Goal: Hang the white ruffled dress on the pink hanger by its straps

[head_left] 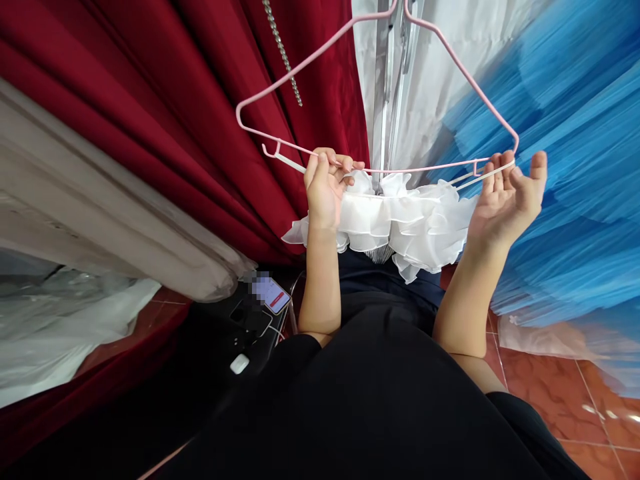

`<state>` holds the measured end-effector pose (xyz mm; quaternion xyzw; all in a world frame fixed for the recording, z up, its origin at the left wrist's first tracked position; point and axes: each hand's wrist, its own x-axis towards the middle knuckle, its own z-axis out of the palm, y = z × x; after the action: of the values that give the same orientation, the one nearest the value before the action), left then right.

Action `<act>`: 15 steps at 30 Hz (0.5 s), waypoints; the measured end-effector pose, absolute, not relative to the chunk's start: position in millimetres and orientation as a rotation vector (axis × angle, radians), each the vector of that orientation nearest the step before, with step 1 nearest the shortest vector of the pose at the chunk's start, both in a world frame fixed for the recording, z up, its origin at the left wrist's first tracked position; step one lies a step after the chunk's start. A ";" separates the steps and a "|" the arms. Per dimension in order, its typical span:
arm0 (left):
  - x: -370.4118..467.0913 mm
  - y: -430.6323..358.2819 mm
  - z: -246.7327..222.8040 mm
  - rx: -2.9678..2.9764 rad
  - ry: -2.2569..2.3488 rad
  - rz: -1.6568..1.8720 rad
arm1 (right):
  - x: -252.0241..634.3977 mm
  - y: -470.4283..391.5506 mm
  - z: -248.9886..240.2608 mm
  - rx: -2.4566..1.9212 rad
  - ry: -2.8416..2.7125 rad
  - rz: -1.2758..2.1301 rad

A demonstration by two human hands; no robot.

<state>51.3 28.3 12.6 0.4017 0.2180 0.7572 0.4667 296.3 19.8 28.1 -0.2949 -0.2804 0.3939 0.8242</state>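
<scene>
A pink hanger (320,50) hangs in front of me, its lower bar tilted slightly. White ruffled fabric (415,220) hangs below the bar by thin white straps; the left strap runs to the small hook near the hanger's left end. My left hand (327,187) is at the bar left of centre, thumb and fingers curled together by the bar and strap. At the right end of the bar, my right hand (505,193) has a white strap (487,175) across its fingers, pinched close to the hanger's corner.
Red drapes (200,100) and beige fabric (100,187) hang at left, blue tulle (575,200) at right. Metal poles (387,93) stand behind the hanger. A phone (273,293) and a white case (239,363) lie on a black surface (210,333). The floor (545,380) is red tile.
</scene>
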 end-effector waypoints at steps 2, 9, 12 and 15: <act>49.8 28.1 13.0 0.987 0.536 1.847 | 300.4 22.6 25.6 -0.607 -0.654 0.833; 49.2 30.0 11.5 0.929 0.592 1.785 | 317.0 41.0 -2.1 -0.645 -0.494 0.900; 54.0 30.5 11.5 0.930 0.621 1.810 | 294.9 33.2 1.8 -0.660 -0.646 1.004; 59.3 28.4 13.7 0.935 0.659 1.841 | 259.1 18.5 14.0 -0.639 -0.924 1.123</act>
<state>59.3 28.4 13.7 0.3813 0.2686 0.7507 0.4678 259.1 18.5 14.0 -0.2867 -0.4151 0.5044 0.7008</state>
